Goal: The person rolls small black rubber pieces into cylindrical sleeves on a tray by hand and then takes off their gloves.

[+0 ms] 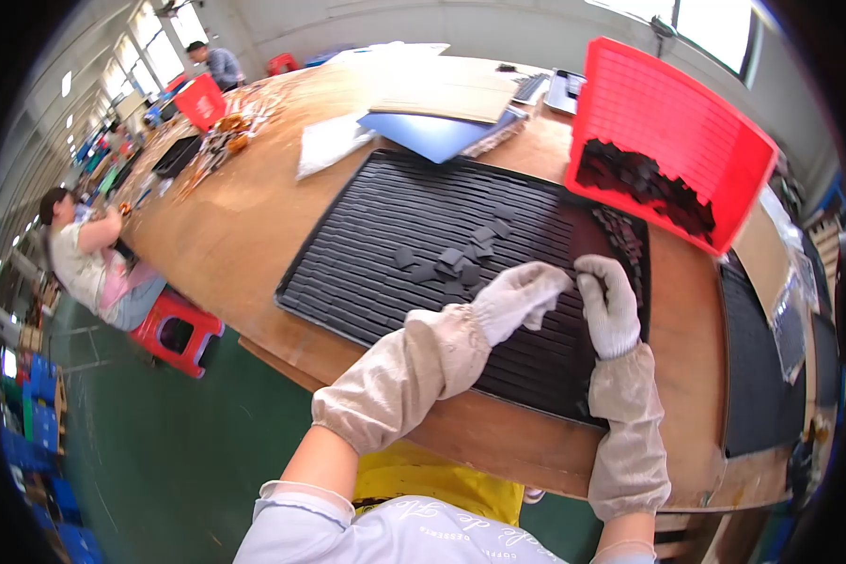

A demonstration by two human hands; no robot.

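Both my hands wear white gloves and beige sleeve covers. Over a black ridged tray point(367, 226), my left hand point(524, 299) has its fingers closed in a pinch. Close beside it, my right hand point(611, 305) is pinched too, fingertips facing the left ones. A small dark bit seems to be at the right fingertips, too small to name. Loose black square pieces point(451, 258) lie on the tray left of my hands. More small dark pieces point(620, 235) line the tray's right end, behind my right hand.
A red crate point(672, 122) holding black pieces point(644, 183) stands tilted behind the tray. Cardboard point(446, 94), a blue folder point(432, 133) and a white bag point(334, 143) lie farther back. Dark panels point(761, 376) are at right. A person point(89, 249) sits on a red stool point(179, 334) at left.
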